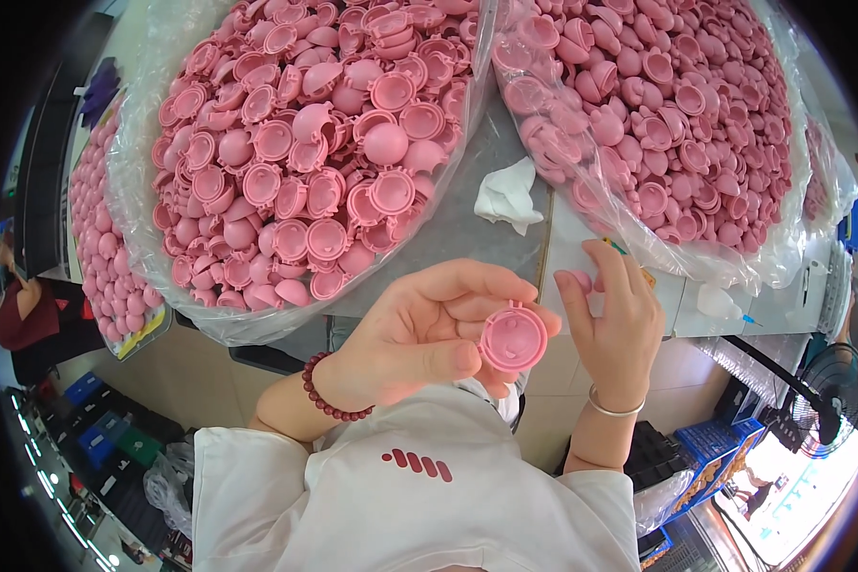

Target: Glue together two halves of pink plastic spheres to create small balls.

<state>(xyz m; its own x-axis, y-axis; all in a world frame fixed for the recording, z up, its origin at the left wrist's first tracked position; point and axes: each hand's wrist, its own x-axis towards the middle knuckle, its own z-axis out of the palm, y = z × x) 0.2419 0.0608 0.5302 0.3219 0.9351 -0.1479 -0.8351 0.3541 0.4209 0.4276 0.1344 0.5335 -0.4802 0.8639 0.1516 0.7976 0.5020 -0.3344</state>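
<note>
My left hand [415, 329], with a beaded bracelet at its wrist, is closed around a round pink plastic half shell [513, 339]. The shell's hollow, rimmed side faces up, and small raised bits show inside it. To its right, my right hand [622, 324] is raised with thumb and fingers drawn together. Between those fingertips a small pink piece [583, 280] shows in part; its exact shape is hidden. The two hands are apart. Beyond my left hand lies a large clear plastic bag [221, 329] heaped with pink half shells [386, 143].
A second clear bag [734, 272] at the right bulges with pink shell halves [677, 114]. Between the bags lies a crumpled white tissue [508, 195]. A white bottle with a blue tip [718, 303] is at the right edge, near a fan [825, 396]. Far left, pink balls [110, 253] fill a tray beside another person [29, 315].
</note>
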